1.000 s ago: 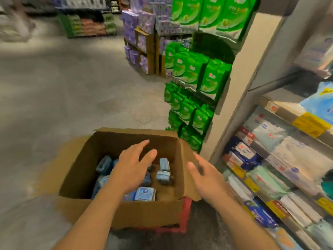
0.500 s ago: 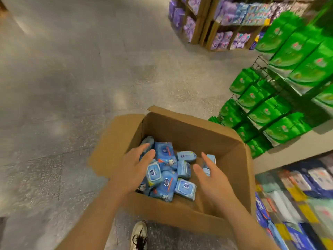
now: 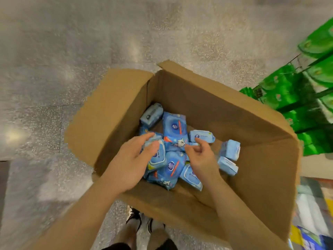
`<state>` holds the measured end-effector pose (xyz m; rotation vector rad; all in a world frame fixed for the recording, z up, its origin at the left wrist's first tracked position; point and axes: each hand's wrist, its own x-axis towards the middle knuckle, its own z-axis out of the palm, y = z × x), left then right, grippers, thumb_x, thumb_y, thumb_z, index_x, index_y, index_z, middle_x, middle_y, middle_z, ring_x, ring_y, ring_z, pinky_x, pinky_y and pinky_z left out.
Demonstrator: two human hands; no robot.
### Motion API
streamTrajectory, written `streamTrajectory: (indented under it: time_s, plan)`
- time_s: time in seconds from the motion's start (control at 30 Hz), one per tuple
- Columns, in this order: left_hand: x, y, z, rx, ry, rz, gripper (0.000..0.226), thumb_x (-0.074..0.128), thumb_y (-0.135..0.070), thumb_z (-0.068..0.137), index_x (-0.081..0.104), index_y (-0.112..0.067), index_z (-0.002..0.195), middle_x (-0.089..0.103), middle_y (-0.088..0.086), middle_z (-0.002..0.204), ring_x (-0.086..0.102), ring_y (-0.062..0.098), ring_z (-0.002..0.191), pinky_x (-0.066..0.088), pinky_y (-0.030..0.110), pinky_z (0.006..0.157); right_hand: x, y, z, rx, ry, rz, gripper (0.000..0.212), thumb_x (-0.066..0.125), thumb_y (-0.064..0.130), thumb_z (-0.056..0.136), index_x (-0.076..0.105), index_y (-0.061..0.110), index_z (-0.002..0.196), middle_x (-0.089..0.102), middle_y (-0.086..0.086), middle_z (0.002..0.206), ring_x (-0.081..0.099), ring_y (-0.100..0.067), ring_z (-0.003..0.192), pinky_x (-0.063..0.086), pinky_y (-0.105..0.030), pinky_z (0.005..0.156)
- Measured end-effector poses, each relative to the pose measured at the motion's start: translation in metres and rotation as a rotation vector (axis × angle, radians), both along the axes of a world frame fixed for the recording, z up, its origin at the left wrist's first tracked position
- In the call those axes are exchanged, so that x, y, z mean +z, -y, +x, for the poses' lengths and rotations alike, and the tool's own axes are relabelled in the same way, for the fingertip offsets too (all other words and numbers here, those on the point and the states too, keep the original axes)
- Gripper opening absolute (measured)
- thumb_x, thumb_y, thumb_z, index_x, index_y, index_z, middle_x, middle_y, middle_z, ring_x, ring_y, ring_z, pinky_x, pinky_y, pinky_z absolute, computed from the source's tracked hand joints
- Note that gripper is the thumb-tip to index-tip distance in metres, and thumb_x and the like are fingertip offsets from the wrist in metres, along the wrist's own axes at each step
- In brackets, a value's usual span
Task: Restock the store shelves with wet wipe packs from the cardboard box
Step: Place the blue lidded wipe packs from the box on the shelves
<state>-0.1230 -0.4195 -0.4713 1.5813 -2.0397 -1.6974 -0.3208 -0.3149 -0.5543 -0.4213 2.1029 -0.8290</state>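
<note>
The wet wipe packs (image 3: 173, 141) lie in a loose blue heap on the floor of the cardboard box (image 3: 252, 141), which stands open on the grey floor (image 3: 54, 51). The left hand (image 3: 133, 159) rests on one pack, fingers spread and lightly curving over it, probably to gather it. The right hand (image 3: 201, 156) hovers with fingers half-curled, gripping nothing, beside the green packs (image 3: 292, 98) on the rack.

A speckled grey floor (image 3: 75, 51) carries an open cardboard box (image 3: 207, 105), its flaps folded outward. The person's shoes (image 3: 134, 216) stand on the floor just beside the box's near wall. At the right, green packs (image 3: 292, 98) sit low by the floor
</note>
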Motion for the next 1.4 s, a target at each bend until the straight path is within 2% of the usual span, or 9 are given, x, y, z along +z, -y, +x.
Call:
streamTrajectory:
  time_s: [0.07,0.23,0.37,0.6,0.8,1.0,1.17,1.27,1.4]
  plan:
    - [-0.016,0.002,-0.008,-0.01,0.029,0.025,0.073,0.038,-0.08,0.089,0.047,-0.039,0.149,0.045,-0.021,0.146,0.039,-0.004,0.132,0.029,0.019,0.103,-0.032,0.011,-0.009,-0.022,0.021,0.008,0.057,0.069,0.038,0.095,0.049,0.017,0.144,0.069,0.0,0.113,0.068,-0.017,0.098,0.056,-0.039,0.088]
    - [-0.049,0.001,-0.018,0.013,0.073,0.037,0.09,0.03,-0.088,0.072,0.048,-0.043,0.147,0.048,-0.02,0.147,0.041,0.0,0.136,0.029,0.033,0.121,-0.094,0.038,-0.032,-0.032,-0.016,-0.024,0.059,0.07,0.04,0.09,0.051,0.015,0.141,0.067,-0.002,0.118,0.065,-0.014,0.104,0.049,-0.027,0.089]
    - [-0.059,0.005,-0.02,-0.004,0.154,0.023,0.073,0.042,-0.079,0.089,0.044,-0.041,0.15,0.044,-0.016,0.152,0.036,0.006,0.144,0.027,0.038,0.123,-0.127,0.055,-0.037,0.035,-0.075,-0.023,0.02,0.069,0.034,0.086,0.062,0.022,0.1,0.067,0.004,0.088,0.065,-0.017,0.083,0.052,-0.034,0.073]
    - [-0.063,0.015,-0.015,0.008,0.206,-0.001,0.055,0.054,-0.054,0.096,0.046,-0.039,0.149,0.049,-0.017,0.139,0.041,-0.006,0.12,0.034,0.019,0.103,-0.14,0.085,-0.044,-0.016,0.095,0.135,0.044,0.072,0.047,0.085,0.064,0.015,0.114,0.066,0.006,0.09,0.063,-0.012,0.079,0.042,-0.024,0.06]
    - [-0.067,0.017,-0.013,0.039,0.185,0.009,0.055,0.055,-0.053,0.097,0.047,-0.037,0.149,0.049,-0.019,0.148,0.044,-0.005,0.129,0.033,0.02,0.108,-0.142,0.102,-0.051,-0.127,0.499,0.071,0.051,0.079,0.039,0.08,0.066,0.013,0.122,0.079,-0.01,0.097,0.078,-0.031,0.085,0.061,-0.053,0.085]
    - [-0.07,0.015,-0.01,0.031,0.202,0.008,0.055,0.056,-0.055,0.096,0.048,-0.039,0.148,0.049,-0.019,0.148,0.045,-0.002,0.135,0.035,0.028,0.115,-0.149,0.109,-0.037,-0.216,0.751,0.069,0.044,0.078,0.048,0.085,0.074,0.015,0.115,0.079,-0.014,0.103,0.077,-0.033,0.095,0.061,-0.053,0.088]
    - [-0.073,0.01,-0.01,0.153,0.082,0.093,0.063,0.059,-0.07,0.077,0.058,-0.044,0.134,0.062,-0.023,0.13,0.063,-0.004,0.113,0.046,0.031,0.109,-0.144,0.103,-0.025,-0.352,0.751,0.009,0.071,0.092,0.043,0.065,0.068,0.015,0.126,0.078,-0.017,0.104,0.077,-0.037,0.092,0.059,-0.062,0.084]
    - [-0.063,0.007,-0.016,0.158,0.073,0.126,0.046,0.063,-0.054,0.093,0.059,-0.039,0.136,0.064,-0.022,0.126,0.068,-0.005,0.095,0.051,0.026,0.1,-0.14,0.089,-0.025,-0.469,0.667,-0.022,0.079,0.092,0.043,0.054,0.068,0.014,0.123,0.078,-0.016,0.106,0.077,-0.036,0.089,0.06,-0.062,0.081]
    - [-0.042,0.001,-0.02,0.201,0.088,0.201,0.036,0.061,-0.052,0.095,0.066,-0.037,0.126,0.071,-0.019,0.112,0.067,-0.005,0.094,0.05,0.017,0.089,-0.097,0.065,-0.014,-0.52,0.861,-0.107,0.069,0.077,0.045,0.077,0.065,0.011,0.135,0.069,-0.017,0.131,0.069,-0.036,0.117,0.054,-0.054,0.1]
